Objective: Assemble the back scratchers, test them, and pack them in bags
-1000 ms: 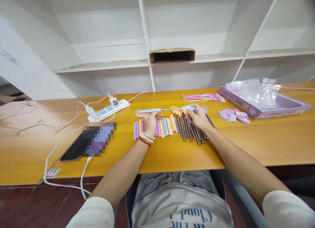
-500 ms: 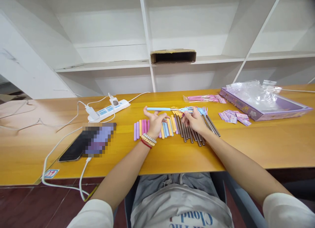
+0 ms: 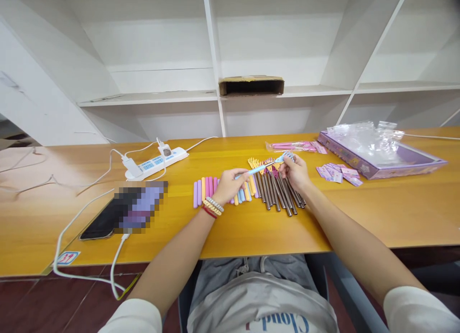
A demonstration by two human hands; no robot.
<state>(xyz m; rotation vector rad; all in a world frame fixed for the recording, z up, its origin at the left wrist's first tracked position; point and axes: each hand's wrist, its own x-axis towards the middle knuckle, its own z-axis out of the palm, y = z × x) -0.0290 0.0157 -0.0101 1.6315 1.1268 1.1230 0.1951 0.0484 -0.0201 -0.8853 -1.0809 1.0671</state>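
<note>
Between my hands is a light blue back scratcher (image 3: 257,169) with a short metal rod showing between handle and claw head. My left hand (image 3: 228,185) is closed around its handle end. My right hand (image 3: 296,174) pinches it by the blue claw head. Beneath them lies a row of loose handle sleeves (image 3: 204,189) in purple, orange, pink and blue, partly covered by my left hand. To the right, several metal rods (image 3: 285,199) lie side by side, with yellow and pink claw heads (image 3: 256,164) at their far ends. My right hand hides some of them.
Behind the rods lies a bagged pink back scratcher (image 3: 291,146). Small printed cards (image 3: 332,173) sit beside a purple box lid (image 3: 391,171) holding clear plastic bags (image 3: 373,143). At left are a power strip (image 3: 158,163), cables and a phone (image 3: 104,218). A cardboard box (image 3: 251,86) stands on the shelf.
My left hand has gone from spread fingers beside the blue handle to a closed grip on it. The back scratcher has tilted, its handle end now lower and nearer to me.
</note>
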